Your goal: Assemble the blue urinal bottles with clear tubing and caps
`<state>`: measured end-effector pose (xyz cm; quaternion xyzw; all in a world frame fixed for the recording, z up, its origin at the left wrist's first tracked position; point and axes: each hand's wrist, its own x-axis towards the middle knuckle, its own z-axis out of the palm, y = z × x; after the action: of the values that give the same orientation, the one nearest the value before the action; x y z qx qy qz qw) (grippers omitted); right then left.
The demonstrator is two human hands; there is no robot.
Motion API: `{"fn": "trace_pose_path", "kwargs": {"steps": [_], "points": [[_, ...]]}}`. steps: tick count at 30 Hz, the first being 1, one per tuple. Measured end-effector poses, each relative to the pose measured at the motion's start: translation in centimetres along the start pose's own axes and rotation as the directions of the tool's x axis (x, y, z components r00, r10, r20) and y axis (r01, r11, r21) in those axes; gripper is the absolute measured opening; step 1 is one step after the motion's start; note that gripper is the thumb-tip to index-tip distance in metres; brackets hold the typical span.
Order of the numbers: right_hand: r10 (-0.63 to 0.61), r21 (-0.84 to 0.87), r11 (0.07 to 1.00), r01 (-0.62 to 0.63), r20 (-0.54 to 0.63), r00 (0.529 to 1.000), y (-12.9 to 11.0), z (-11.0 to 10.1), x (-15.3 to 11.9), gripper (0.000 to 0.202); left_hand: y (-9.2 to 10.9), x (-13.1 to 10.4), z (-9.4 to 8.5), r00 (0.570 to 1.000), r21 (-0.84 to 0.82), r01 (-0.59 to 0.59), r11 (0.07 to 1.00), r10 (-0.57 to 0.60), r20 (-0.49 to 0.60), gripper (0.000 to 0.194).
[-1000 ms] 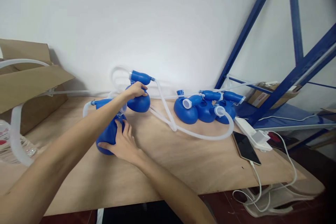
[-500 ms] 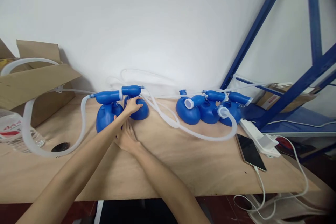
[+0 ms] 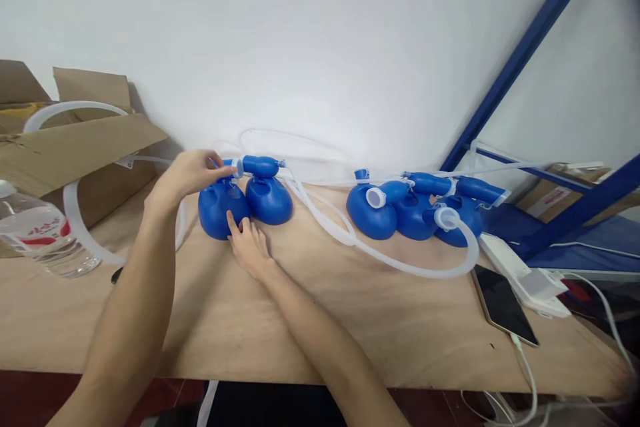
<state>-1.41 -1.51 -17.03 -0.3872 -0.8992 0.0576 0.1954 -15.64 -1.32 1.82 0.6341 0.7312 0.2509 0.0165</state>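
Two blue plastic urinal bottles stand side by side at the left of the table, the left bottle (image 3: 220,210) and its neighbour (image 3: 270,200). My left hand (image 3: 187,173) is closed around the neck of the left one, near its clear cap (image 3: 237,168). Against the lower front of that same bottle rests my right hand (image 3: 250,247), one finger touching the blue side and the fingers apart. A white hose (image 3: 77,217) loops behind my left forearm; where it joins the bottle is hidden by my hand.
Several more blue urinal bottles (image 3: 373,213) with a hose (image 3: 425,272) stand at the right. An open cardboard box (image 3: 95,140) and a water bottle (image 3: 45,230) are at the left. A phone (image 3: 505,303) lies beside a power strip (image 3: 525,277) near a blue shelf frame (image 3: 525,47).
My left hand has moved left, from the second bottle to the left bottle's neck. My right hand has shifted slightly up on its front. The view has turned a little left.
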Motion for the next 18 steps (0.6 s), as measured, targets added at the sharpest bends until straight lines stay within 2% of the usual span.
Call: {"fn": "trace_pose_path", "kwargs": {"steps": [2,3,5,8,11,14,16,17,18], "points": [[-0.029,-0.024,0.999,0.029,-0.005,1.000,0.2,0.0,0.5,0.067,-2.1,0.9,0.2,0.979,-0.022,0.093,0.995,-0.096,-0.181,0.064],[-0.043,-0.029,0.999,0.043,-0.007,0.999,0.2,0.1,0.8,0.067,-3.3,1.5,0.8,0.968,-0.047,0.107,0.993,-0.115,-0.224,0.070],[-0.078,-0.025,0.997,0.078,-0.007,0.997,0.4,0.3,1.4,0.068,-5.7,2.7,2.5,0.966,-0.102,0.103,0.989,-0.124,-0.228,0.078],[-0.170,0.028,0.985,0.170,0.023,0.985,0.7,0.7,2.2,0.075,-8.8,4.4,5.2,0.971,-0.164,0.101,0.981,-0.133,-0.197,0.067],[-0.271,0.146,0.955,0.258,0.083,0.959,1.1,0.4,3.3,0.080,-10.6,5.5,6.9,0.967,-0.198,0.097,0.975,-0.140,-0.214,0.061],[-0.337,0.298,0.919,0.258,0.256,0.906,1.7,-1.9,4.4,0.079,-11.5,5.8,7.6,0.954,-0.214,0.106,0.971,-0.159,-0.253,0.066],[-0.415,0.381,0.887,0.261,0.407,0.814,2.1,-4.2,4.3,0.070,-11.9,5.8,7.9,0.946,-0.224,0.099,0.970,-0.162,-0.281,0.066],[-0.479,0.449,0.843,0.294,0.381,0.791,2.2,-5.4,3.9,0.061,-12.0,5.7,7.9,0.944,-0.232,0.091,0.968,-0.159,-0.291,0.067],[-0.528,0.526,0.788,0.320,0.310,0.791,2.3,-6.4,3.1,0.050,-12.1,5.7,8.0,0.943,-0.245,0.084,0.966,-0.157,-0.295,0.068]]}}
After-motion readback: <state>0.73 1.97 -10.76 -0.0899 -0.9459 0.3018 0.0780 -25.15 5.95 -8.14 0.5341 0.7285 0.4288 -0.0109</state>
